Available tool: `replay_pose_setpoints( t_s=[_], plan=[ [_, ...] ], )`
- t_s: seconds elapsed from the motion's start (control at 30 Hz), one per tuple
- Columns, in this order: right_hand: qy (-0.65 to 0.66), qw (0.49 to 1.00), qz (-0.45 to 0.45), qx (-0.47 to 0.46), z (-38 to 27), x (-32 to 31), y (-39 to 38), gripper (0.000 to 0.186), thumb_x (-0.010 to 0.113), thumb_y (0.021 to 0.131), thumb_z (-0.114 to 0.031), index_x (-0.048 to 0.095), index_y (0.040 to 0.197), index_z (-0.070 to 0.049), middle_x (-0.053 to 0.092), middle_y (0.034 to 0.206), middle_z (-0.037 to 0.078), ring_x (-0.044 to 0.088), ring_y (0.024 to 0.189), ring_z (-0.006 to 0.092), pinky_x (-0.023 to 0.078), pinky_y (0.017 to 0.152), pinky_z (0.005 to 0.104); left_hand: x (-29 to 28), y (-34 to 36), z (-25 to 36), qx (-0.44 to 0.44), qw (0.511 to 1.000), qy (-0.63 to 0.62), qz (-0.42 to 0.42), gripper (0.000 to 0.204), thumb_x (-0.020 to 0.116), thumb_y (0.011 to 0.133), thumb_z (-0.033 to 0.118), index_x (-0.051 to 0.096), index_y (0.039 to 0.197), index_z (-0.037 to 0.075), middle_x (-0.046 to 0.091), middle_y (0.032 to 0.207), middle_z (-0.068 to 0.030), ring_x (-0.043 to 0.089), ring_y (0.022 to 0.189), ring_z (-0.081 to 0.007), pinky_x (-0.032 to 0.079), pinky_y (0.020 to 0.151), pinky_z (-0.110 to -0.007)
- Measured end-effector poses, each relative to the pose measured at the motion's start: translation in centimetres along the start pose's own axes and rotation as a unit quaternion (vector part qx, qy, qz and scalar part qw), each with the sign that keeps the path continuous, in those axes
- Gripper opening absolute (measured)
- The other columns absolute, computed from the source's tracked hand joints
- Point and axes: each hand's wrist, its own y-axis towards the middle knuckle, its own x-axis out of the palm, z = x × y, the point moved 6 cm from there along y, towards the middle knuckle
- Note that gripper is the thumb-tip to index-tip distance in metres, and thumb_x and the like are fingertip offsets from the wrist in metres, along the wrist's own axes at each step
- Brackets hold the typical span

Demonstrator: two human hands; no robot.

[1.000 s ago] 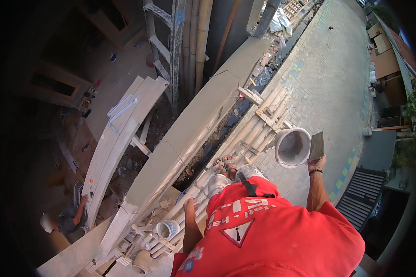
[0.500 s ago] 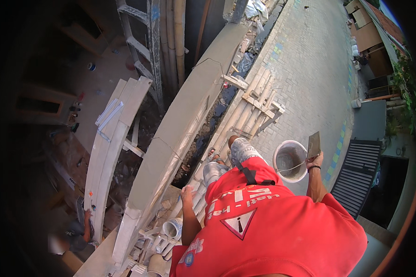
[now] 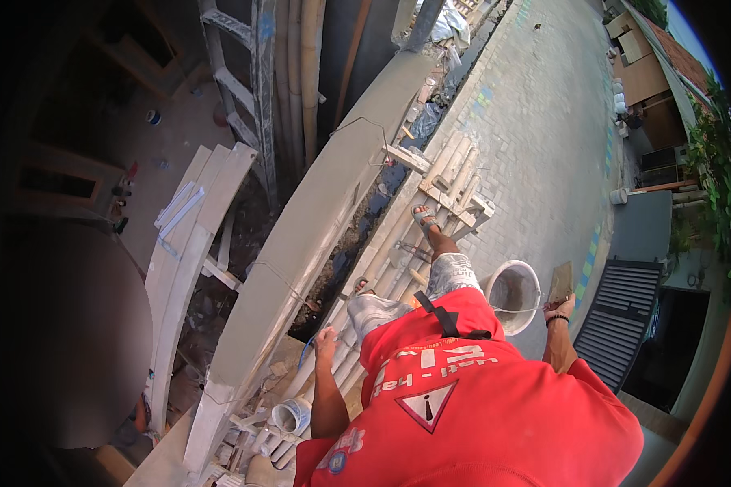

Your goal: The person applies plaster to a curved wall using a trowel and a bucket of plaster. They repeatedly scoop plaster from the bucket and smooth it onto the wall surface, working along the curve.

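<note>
My right hand (image 3: pixel 559 308), a dark bracelet at its wrist, is closed round the wire handle of a white bucket (image 3: pixel 514 286) and a flat rectangular plastering trowel (image 3: pixel 562 282). The bucket hangs beside my right leg, its inside coated grey. Out over the bamboo poles (image 3: pixel 390 276), my left hand (image 3: pixel 325 345) hangs with loosely bent fingers and nothing visible in it. It is close to the smooth grey concrete beam (image 3: pixel 300 227) but apart from it. My sandalled feet are on the poles, one well ahead of the other.
A wooden crosspiece (image 3: pixel 455 203) lies across the poles ahead. Between poles and beam runs a debris-filled ditch (image 3: pixel 374 207). Left of the beam are pale planks (image 3: pixel 191 252) and a ladder (image 3: pixel 260 89). A small white pail (image 3: pixel 291 415) stands lower left. Paved road (image 3: pixel 544 146) stretches to the right.
One foot has stepped forward along the poles toward the crosspiece. The bucket and trowel have shifted slightly in view, still in my right hand. A dark blurred shape now covers the lower left.
</note>
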Motion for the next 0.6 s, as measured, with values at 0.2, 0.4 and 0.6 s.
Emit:
replay_pose_setpoints(
  t_s=[0.2,0.4,0.6],
  plan=[
    [-0.048,0.998,-0.01,0.039,-0.3,7.1,6.4,0.027,0.054,0.076,-0.048,0.058,0.078,-0.021,0.048,0.062,-0.006,0.044,0.053,0.0133,0.03,0.046,0.0296,7.0,1.7,9.6,0.11,0.992,0.053,0.025,0.037,0.056,0.088,0.026,0.059,0.116,0.002,0.061,0.108,-0.0125,0.063,0.084,-0.0209,0.052,0.071,-0.032],
    [-0.101,0.989,-0.067,0.09,-0.8,19.3,10.4,0.024,0.052,0.08,-0.045,0.057,0.074,-0.022,0.052,0.061,-0.006,0.043,0.052,0.0148,0.028,0.05,0.0308,14.7,1.8,20.9,0.134,0.99,0.02,0.044,0.039,0.057,0.088,0.026,0.058,0.116,-0.001,0.061,0.109,-0.0127,0.062,0.084,-0.0198,0.05,0.075,-0.031],
    [-0.118,0.967,-0.211,0.086,-3.0,30.4,12.6,0.025,0.05,0.085,-0.038,0.061,0.087,-0.015,0.063,0.076,-0.001,0.057,0.065,0.0169,0.042,0.057,0.0331,20.4,1.9,24.7,0.109,0.993,0.023,0.048,0.041,0.057,0.088,0.028,0.056,0.119,0.0,0.061,0.11,-0.011,0.061,0.083,-0.0189,0.048,0.074,-0.03]
  ],
)
